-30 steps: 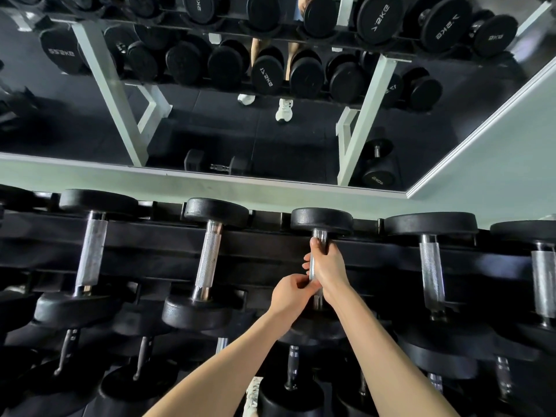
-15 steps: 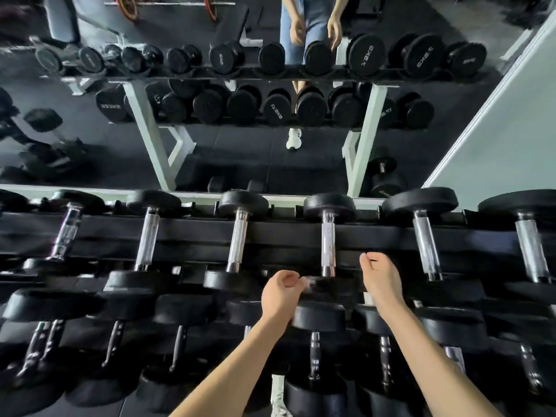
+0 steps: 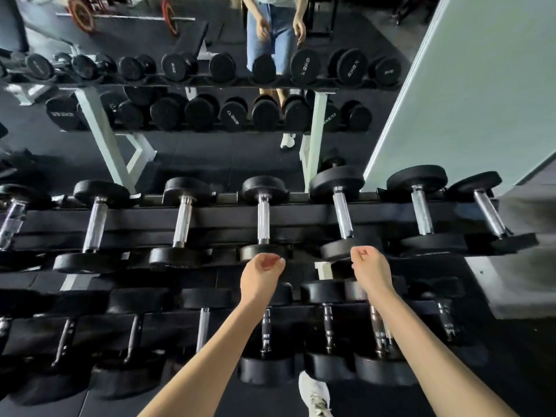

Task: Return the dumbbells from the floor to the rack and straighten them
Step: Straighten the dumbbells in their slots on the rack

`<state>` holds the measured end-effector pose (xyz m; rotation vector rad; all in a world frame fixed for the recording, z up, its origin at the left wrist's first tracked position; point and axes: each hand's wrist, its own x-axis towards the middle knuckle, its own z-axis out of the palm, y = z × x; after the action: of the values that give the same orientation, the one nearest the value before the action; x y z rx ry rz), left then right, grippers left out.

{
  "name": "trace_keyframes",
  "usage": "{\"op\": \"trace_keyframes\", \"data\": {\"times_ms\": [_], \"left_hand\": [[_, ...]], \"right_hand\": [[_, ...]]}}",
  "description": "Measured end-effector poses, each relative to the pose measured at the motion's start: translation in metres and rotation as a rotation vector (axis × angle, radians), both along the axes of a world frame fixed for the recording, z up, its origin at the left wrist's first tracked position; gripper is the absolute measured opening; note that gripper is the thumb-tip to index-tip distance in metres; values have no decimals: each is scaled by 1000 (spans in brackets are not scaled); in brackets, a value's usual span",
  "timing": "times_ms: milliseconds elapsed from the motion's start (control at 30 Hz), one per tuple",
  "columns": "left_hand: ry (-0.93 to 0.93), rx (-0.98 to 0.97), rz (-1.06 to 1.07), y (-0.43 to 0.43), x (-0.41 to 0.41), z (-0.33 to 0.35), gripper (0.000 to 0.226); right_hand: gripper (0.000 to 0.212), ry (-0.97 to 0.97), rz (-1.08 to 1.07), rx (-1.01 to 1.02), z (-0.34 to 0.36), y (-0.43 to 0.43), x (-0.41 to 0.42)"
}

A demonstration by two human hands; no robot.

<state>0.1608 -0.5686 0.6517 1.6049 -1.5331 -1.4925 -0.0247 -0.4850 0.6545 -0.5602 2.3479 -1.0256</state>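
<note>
Dumbbells point(image 3: 263, 218) fill the rack point(image 3: 228, 216) across mid-frame, both the left hand point(image 3: 261, 275) and right hand point(image 3: 371, 272) loosely curled and empty just below centre, so re-racking looks largely done, though the far-right ones sit skewed.

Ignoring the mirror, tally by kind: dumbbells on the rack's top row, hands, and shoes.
Black round-headed dumbbells with chrome handles, top row: 7 (leftmost cut off by the frame edge)
Bare hands: 2, left hand and right hand, both holding nothing
White shoe: 1
Total: 10
</note>
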Motion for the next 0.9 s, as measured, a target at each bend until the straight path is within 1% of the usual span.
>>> {"op": "trace_keyframes", "data": {"times_ms": [133, 267, 400, 467, 567, 600, 633, 700, 767, 833, 900], "left_hand": [[-23, 1, -38, 1, -58, -1, 20], [-37, 26, -67, -7, -127, 1, 21], [-48, 57, -105, -13, -197, 4, 14], [-29, 66, -119, -14, -230, 4, 17], [-53, 54, -181, -13, -275, -2, 22], [-66, 57, -206, -12, -287, -3, 22], [-68, 69, -225, -10, -299, -6, 22], [-57, 103, -251, -8, -318, -12, 22], [-57, 127, -296, -8, -336, -16, 23], [-77, 137, -352, -11, -355, -22, 30], [-84, 151, -387, -13, -374, -27, 38]], "right_hand": [[29, 14, -3, -25, 4, -7, -46], [29, -33, 6, -37, 3, -17, -101], [25, -9, -11, 5, -2, -16, -164], [25, 82, -44, 44, -4, -11, -192], [24, 308, -104, 107, -15, -1, -226], [26, 351, -110, 138, -19, 2, -236], [30, 349, -108, 181, -23, 4, -246], [43, 253, -62, 293, -29, 6, -261], [51, 138, 56, 411, -35, 5, -277], [49, 61, 181, 485, -37, 1, -287], [45, 45, 252, 513, -40, -1, -291]]}}
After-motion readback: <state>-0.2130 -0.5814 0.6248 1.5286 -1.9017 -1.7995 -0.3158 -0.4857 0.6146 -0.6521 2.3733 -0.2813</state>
